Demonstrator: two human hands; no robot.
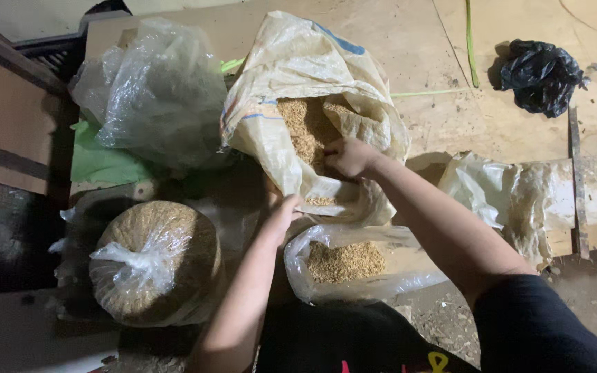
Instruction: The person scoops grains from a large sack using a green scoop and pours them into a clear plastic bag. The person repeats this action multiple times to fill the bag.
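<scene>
A big woven sack [298,62] lies open on the floor, holding tan grain [305,128]. My right hand [349,157] reaches into its mouth, fingers curled over the grain. My left hand [283,211] grips the sack's lower rim, just above a clear plastic bag [395,276] that is open and holds a small heap of the same grain [345,261].
A knotted clear bag full of grain [153,262] stands at lower left. An empty crumpled clear bag [153,90] lies over green sheet at upper left. More dusty plastic [513,197] and a black bag [539,74] lie to the right on the plywood floor.
</scene>
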